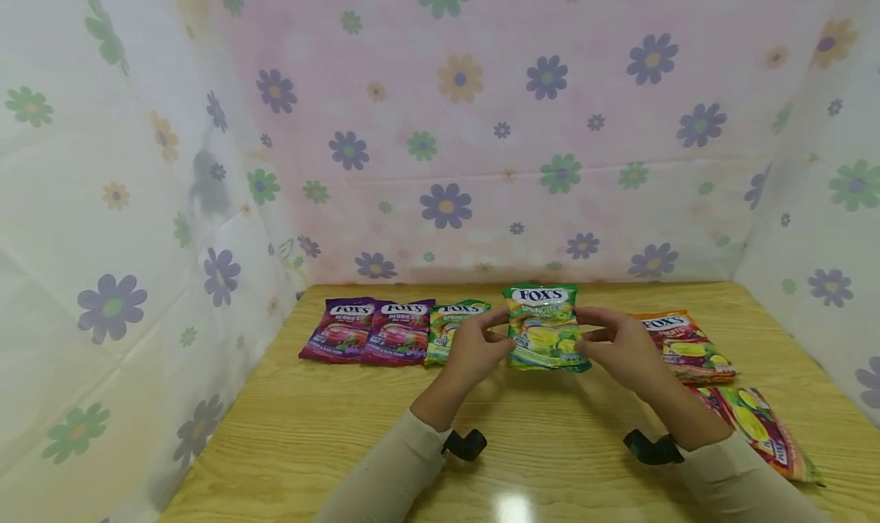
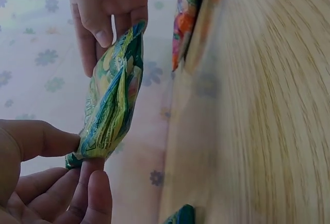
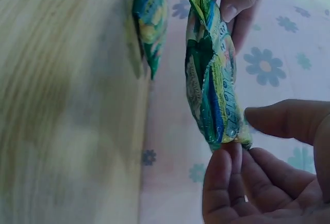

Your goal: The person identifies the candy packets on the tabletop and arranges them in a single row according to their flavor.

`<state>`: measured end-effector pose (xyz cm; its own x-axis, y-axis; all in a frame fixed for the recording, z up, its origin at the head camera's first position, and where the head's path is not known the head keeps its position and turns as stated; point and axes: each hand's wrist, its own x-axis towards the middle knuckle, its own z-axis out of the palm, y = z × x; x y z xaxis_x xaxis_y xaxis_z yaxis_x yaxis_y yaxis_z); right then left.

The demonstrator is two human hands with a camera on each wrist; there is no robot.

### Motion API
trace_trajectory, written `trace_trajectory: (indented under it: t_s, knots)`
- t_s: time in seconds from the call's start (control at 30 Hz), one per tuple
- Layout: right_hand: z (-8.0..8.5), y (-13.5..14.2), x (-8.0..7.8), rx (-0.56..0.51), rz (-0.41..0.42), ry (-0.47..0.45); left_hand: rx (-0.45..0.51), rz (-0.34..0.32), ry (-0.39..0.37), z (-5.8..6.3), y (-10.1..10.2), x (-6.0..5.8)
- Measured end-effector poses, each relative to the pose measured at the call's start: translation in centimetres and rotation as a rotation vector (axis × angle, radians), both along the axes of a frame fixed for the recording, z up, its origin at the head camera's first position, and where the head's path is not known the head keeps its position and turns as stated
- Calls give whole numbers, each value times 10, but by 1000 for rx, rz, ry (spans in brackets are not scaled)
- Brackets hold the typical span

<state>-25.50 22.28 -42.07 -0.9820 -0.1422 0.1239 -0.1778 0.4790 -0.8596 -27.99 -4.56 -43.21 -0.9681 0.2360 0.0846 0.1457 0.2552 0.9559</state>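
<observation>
A green Fox's Spring Tea candy bag (image 1: 543, 328) is held upright a little above the table, its printed front towards me. My left hand (image 1: 473, 349) pinches its left edge between thumb and fingers. At the opposite edge, my right hand (image 1: 627, 353) holds the bag the same way. The left wrist view shows the crimped, folded side of the bag (image 2: 113, 105) between the two hands. Seen from the right wrist, the bag (image 3: 214, 79) hangs edge-on, with fingers beneath it and the thumb at its side. Just left of it, a second green bag (image 1: 440, 340) lies partly behind my left hand.
Two purple Fox's Berries bags (image 1: 340, 332) lie side by side at the left of the row on the wooden table (image 1: 550, 462). A red-orange Fox's Fruits bag (image 1: 687, 347) lies behind my right hand. Another red-and-yellow bag (image 1: 756, 427) is nearer, partly under my right forearm. Flowered cloth (image 1: 447, 133) surrounds the table.
</observation>
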Motion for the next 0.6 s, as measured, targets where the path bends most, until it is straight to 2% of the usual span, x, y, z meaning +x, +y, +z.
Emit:
trace_trajectory:
  t_s: [0.17, 0.43, 0.6]
  knots:
    - [-12, -4, -5, -51, 43, 7, -1, 45, 11, -6, -2, -4]
    - [-28, -5, -9, -73, 117, -19, 6, 56, 1, -17, -5, -11]
    - [-35, -7, -13, -124, 177, -74, -5, 76, 3, -23, -8, -14]
